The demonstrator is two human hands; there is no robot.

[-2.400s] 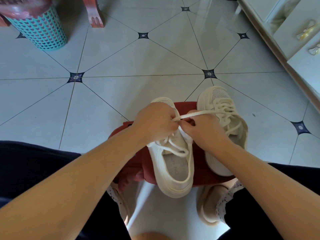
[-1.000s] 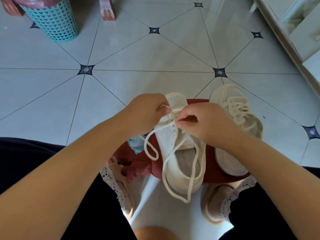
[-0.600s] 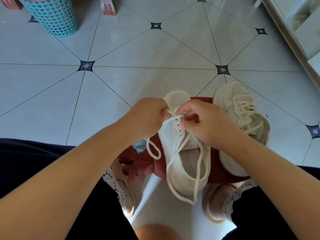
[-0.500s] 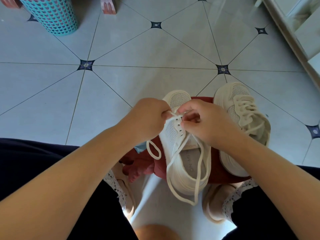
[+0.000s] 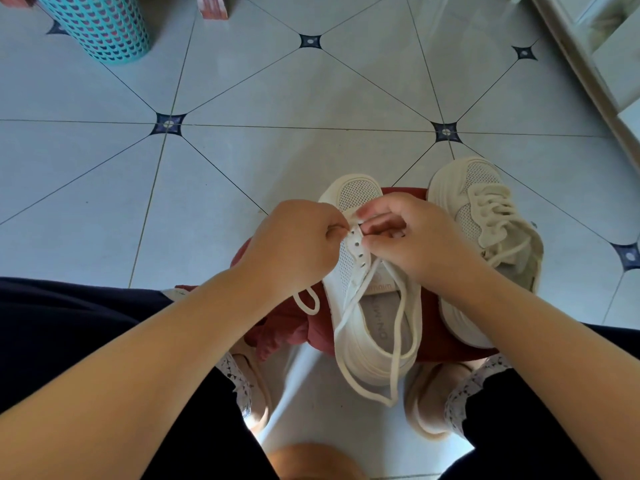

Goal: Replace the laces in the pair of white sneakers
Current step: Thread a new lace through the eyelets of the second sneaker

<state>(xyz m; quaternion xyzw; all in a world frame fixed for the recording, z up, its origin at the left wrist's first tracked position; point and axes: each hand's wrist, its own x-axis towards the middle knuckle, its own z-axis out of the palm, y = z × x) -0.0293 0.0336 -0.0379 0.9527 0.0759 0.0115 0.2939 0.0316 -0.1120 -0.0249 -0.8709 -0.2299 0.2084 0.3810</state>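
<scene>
Cream sneakers (image 5: pixel 349 195), maroon cloth (image 5: pixel 287 327), perhaps; teal latticed basket (image 5: pixel 97 26).

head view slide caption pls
Left hand and right hand pinch a lace over one sneaker, laced sneaker beside it

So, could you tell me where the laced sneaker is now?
The laced sneaker lies right of centre in the head view, partly on the red cloth, just right of the sneaker being laced.

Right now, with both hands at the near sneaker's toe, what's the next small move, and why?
Probably pull the lace on through at the toe: left hand and right hand both pinch it there, the visible eyelets are empty, and slack hangs past the heel of the sneaker.
</scene>
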